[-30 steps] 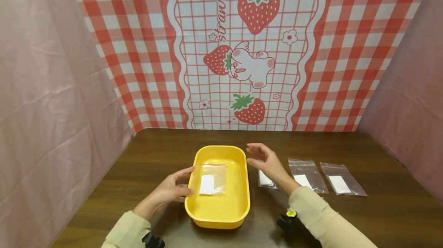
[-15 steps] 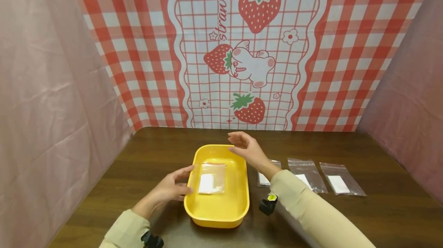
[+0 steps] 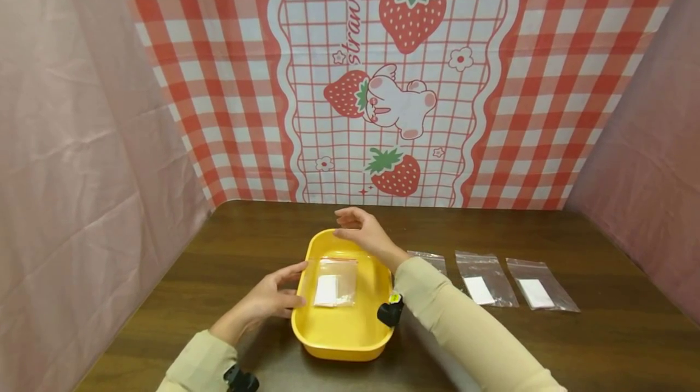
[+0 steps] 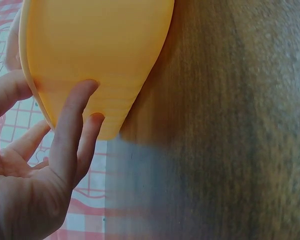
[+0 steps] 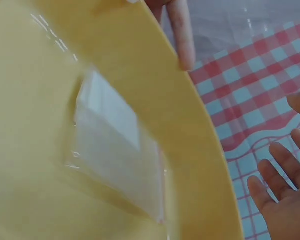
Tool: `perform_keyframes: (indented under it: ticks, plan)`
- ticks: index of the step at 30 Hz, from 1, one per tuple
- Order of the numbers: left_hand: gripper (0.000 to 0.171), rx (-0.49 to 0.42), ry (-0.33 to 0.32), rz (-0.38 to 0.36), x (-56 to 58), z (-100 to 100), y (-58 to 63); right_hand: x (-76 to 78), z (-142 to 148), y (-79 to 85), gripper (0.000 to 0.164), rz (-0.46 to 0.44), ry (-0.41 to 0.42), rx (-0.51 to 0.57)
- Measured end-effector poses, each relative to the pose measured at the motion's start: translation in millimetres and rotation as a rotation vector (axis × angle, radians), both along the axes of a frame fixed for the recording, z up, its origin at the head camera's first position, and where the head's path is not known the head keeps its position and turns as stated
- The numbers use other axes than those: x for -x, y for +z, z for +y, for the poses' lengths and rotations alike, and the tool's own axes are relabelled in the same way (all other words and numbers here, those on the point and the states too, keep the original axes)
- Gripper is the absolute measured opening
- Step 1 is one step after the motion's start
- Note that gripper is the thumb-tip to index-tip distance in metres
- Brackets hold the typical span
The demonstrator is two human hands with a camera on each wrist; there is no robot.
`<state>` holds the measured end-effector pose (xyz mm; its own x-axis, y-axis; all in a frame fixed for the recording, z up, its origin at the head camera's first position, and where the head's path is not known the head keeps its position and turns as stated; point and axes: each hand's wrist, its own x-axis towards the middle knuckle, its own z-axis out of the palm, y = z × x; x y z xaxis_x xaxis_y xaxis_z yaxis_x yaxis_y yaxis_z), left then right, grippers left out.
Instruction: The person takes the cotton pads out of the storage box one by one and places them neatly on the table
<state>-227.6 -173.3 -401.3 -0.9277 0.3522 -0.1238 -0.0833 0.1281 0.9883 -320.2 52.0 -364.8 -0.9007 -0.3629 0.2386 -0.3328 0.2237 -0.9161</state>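
A yellow tray (image 3: 350,331) stands on the table in front of me. Inside it lies a clear zip bag (image 3: 346,293) with a folded white piece in it, also seen in the right wrist view as a bag (image 5: 120,155). My left hand (image 3: 268,299) holds the tray's left rim. In the left wrist view, fingertips of that hand (image 4: 50,170) press the outer wall. Over the tray's far right end hovers my right hand (image 3: 367,235). Nothing is in its grasp, and the right wrist view shows its fingers (image 5: 275,180) spread beyond the rim.
To the right on the brown table (image 3: 618,331) lie three similar zip bags: one partly behind my right sleeve (image 3: 432,258), a middle bag (image 3: 494,285) and an outer bag (image 3: 547,276). A checked strawberry cloth (image 3: 394,106) hangs behind, with pink curtains at both sides.
My right hand has moved left from beside the tray to over its far end, its sleeve now covering part of the nearest bag. The left hand and tray stay put.
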Motion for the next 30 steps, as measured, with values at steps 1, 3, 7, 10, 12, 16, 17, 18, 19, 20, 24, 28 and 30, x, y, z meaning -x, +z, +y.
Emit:
perform_keyframes:
  ticks: [1, 3, 7, 10, 12, 16, 17, 18, 19, 20, 24, 28, 30]
  plan:
    - [0.071, 0.000, -0.002, 0.000, 0.3, 0.1, -0.3, 1.1, -2.6, -2.2, 0.040, -0.009, 0.002, -0.005]
    - [0.071, 0.001, -0.004, 0.001, 0.9, 0.0, -1.1, 3.1, -7.3, -7.5, 0.041, -0.005, 0.012, -0.043]
    - [0.071, 0.000, -0.007, 0.001, 0.9, 0.0, -0.9, 6.3, -12.8, -18.4, 0.048, -0.007, 0.056, -0.140]
    - [0.070, 0.012, -0.005, 0.007, 1.1, 0.7, -0.8, 7.8, -13.5, -26.3, 0.056, 0.003, 0.103, -0.241]
    - [0.070, 0.017, -0.005, 0.011, 1.4, 1.2, -1.4, 7.8, -12.7, -30.2, 0.061, -0.009, 0.152, -0.305]
    - [0.071, 0.013, -0.005, 0.011, 1.9, 1.2, -3.0, 6.3, -11.1, -33.3, 0.072, -0.080, 0.279, -0.454]
    - [0.072, 0.010, -0.005, 0.011, 1.9, 0.9, -3.3, 5.3, -10.8, -33.0, 0.074, -0.102, 0.307, -0.498]
    - [0.072, 0.007, -0.003, 0.009, 1.8, 0.7, -3.5, 4.5, -10.6, -32.8, 0.077, -0.112, 0.336, -0.544]
    - [0.072, 0.007, -0.001, 0.009, 1.6, 0.4, -3.7, 3.8, -10.7, -32.5, 0.078, -0.117, 0.364, -0.587]
    - [0.072, 0.007, 0.000, 0.007, 1.7, 0.1, -4.2, 3.1, -10.8, -32.4, 0.079, -0.123, 0.392, -0.619]
    - [0.071, 0.019, 0.002, 0.008, 1.4, -0.6, -3.6, 1.0, -10.3, -32.9, 0.078, -0.134, 0.477, -0.694]
    - [0.071, 0.015, 0.003, 0.011, 1.1, -1.4, -2.4, 1.1, -8.9, -34.0, 0.077, -0.142, 0.507, -0.726]
    - [0.071, 0.015, 0.003, 0.013, 1.0, -1.7, -2.3, 1.2, -8.5, -33.6, 0.077, -0.132, 0.511, -0.741]
